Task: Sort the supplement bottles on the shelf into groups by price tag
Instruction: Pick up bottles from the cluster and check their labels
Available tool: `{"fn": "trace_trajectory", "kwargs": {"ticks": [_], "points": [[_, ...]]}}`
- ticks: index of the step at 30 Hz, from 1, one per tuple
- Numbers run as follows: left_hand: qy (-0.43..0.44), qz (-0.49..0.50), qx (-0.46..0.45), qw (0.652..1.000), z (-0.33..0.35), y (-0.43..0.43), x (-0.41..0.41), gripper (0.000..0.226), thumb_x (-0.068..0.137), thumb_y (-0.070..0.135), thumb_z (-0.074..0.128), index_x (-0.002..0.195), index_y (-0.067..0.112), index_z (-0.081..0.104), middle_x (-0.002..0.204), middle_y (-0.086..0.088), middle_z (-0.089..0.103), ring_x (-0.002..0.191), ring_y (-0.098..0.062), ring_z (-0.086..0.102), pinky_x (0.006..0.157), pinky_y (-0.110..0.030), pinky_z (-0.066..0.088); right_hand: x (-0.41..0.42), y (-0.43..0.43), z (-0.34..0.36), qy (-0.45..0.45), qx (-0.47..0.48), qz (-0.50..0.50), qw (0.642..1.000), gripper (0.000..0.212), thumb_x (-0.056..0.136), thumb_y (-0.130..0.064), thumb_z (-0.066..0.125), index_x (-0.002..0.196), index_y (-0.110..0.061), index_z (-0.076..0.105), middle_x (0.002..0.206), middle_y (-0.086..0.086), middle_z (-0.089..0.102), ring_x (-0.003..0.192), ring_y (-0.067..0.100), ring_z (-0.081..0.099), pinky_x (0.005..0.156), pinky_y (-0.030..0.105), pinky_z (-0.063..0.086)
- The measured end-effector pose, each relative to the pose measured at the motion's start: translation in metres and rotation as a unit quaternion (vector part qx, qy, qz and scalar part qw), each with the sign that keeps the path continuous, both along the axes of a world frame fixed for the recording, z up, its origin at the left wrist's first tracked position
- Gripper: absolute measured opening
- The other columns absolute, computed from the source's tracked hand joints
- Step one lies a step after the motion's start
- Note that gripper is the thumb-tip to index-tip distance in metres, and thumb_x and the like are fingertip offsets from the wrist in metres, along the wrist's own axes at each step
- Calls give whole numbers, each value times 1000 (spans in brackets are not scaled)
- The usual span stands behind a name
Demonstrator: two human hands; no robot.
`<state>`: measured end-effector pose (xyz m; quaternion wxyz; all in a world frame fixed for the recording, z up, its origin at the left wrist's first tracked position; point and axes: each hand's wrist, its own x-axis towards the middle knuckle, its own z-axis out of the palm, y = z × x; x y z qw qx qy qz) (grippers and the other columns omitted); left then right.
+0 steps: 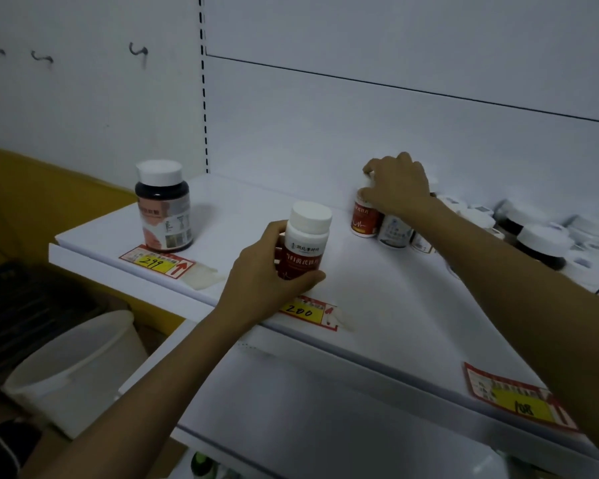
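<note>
While my left hand (267,267) curls round a white-capped bottle with a red label (306,243), thumb on the near side and fingers wrapped behind, the bottle stands upright just behind the price tag marked 200 (308,311) at the shelf's front edge; I cannot tell whether its base rests on the shelf (377,305) or hangs just above it. My right hand (398,188) reaches further back and to the right, fingers bent down over the cap of a second red-labelled bottle (365,221), gripping it from above where it stands close to the white back panel (325,115). Touching that bottle on its right is a bottle with a pale blue and white label (395,233), partly hidden under my wrist. Beyond my forearm a crowd of unsorted bottles (540,243), some dark with white caps, fills the right end of the shelf, too blurred to read. Far to the left, well apart from both hands, a dark bottle with a white cap (165,205) stands alone just behind the tag marked 299 (156,262). Near the front right, a third red and yellow tag (519,399) lies on the shelf edge, its figure unclear. Below the shelf on the left sits a white bucket (73,371).
</note>
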<state>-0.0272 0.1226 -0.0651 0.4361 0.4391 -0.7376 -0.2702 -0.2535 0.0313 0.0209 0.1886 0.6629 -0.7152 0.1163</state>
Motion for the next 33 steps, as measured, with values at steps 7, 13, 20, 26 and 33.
{"fn": "trace_trajectory", "kwargs": {"ticks": [7, 13, 20, 26, 33], "points": [[-1, 5, 2, 1000, -2, -4, 1, 68, 71, 36, 76, 129, 22, 41, 124, 0, 59, 102, -12, 57, 91, -31, 50, 21, 30, -9, -127, -57, 86, 987, 45, 80, -23, 67, 122, -13, 52, 122, 14, 48, 107, 31, 52, 90, 37, 41], [6, -12, 3, 1000, -1, 0, 2, 72, 72, 37, 75, 132, 22, 38, 130, -1, 56, 111, -18, 57, 95, -36, 48, 37, 95, 1, -373, -101, 133, 913, 45, 77, -15, 72, 117, -18, 52, 118, 6, 51, 98, 15, 51, 76, 21, 44], [43, -46, 14, 998, 1, 4, 6, 88, 70, 40, 77, 140, 23, 28, 143, 0, 42, 128, -20, 44, 103, -39, 39, 56, 176, 7, -572, -105, 77, 810, 45, 80, -3, 69, 120, -17, 53, 114, 0, 56, 94, 12, 57, 61, 15, 45], [19, -43, -39, 998, 3, 21, 22, 96, 70, 51, 71, 146, 22, 19, 155, -1, 20, 142, -19, 19, 112, -37, 21, 77, 229, 6, -664, -115, 62, 736, 48, 78, 3, 68, 122, -12, 55, 108, 4, 65, 95, 18, 64, 74, 26, 53], [105, -190, -61, 974, 1, 95, 34, 57, 85, 55, 42, 130, 21, 42, 125, 8, 49, 109, -2, 49, 90, -18, 44, 105, 267, -3, -721, -98, 86, 681, 48, 80, 1, 67, 124, -14, 54, 113, 8, 63, 98, 22, 65, 75, 31, 54]]}}
